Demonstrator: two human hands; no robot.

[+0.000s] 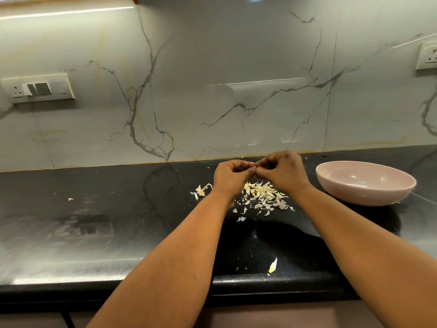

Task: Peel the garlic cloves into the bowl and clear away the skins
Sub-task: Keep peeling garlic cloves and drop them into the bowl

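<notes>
- Black polished countertop [118,233] runs under both my arms, backed by a white marble-veined wall [212,91].
- My left hand [230,177] and right hand [285,172] meet fingertip to fingertip above the counter's middle, near its back edge, fingers curled in.
- Between them I seem to pinch a small garlic clove [251,165]; it is mostly hidden, so I cannot be sure.
- Pale garlic skins [262,195] lie heaped on the counter just below my hands, with a stray scrap [272,266] near the front edge.
- Pink bowl [365,183] sits to the right of my right wrist; its contents do not show.
</notes>
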